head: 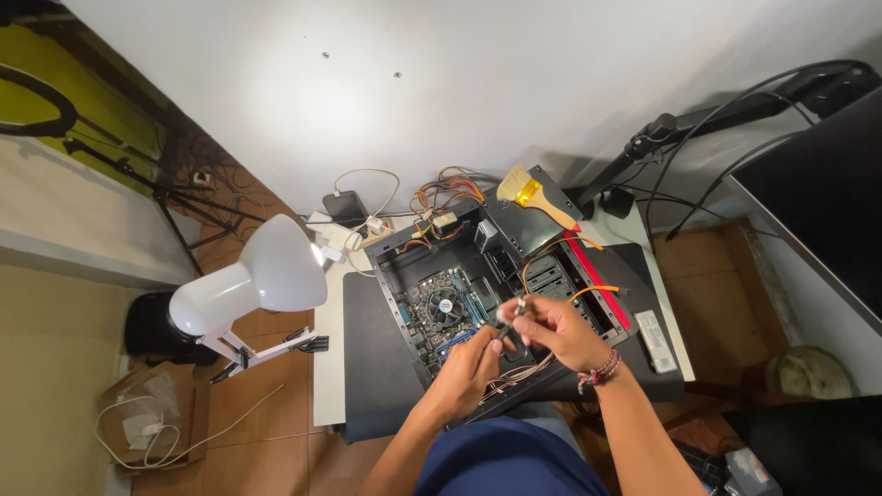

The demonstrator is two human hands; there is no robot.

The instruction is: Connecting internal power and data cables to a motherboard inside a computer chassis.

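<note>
Black, slim screwdriver [511,320] sat pinched in the right hand [551,331], handle up near the fingers, tip angled down-left toward the left hand [470,367]. Fingers of the right hand were curled tight around the tool. Left hand rested just below it, fingers bent inward at the case edge; whether it pinched anything could not be told. Both hands met over the lower rim of an open computer case [487,294] lying flat on a dark mat [367,367]. Screwdriver looked thin, dark shaft with a paler metal bit at the upper end, small in frame, details blurry. Inside the case: a blue motherboard [441,317] with a round fan [445,306] just left of the hands. Orange cable [560,246] looped above the right hand. A paintbrush [533,197] with wooden handle lay on the far corner of the case. White desk lamp [253,276] stood well to the left.
</note>
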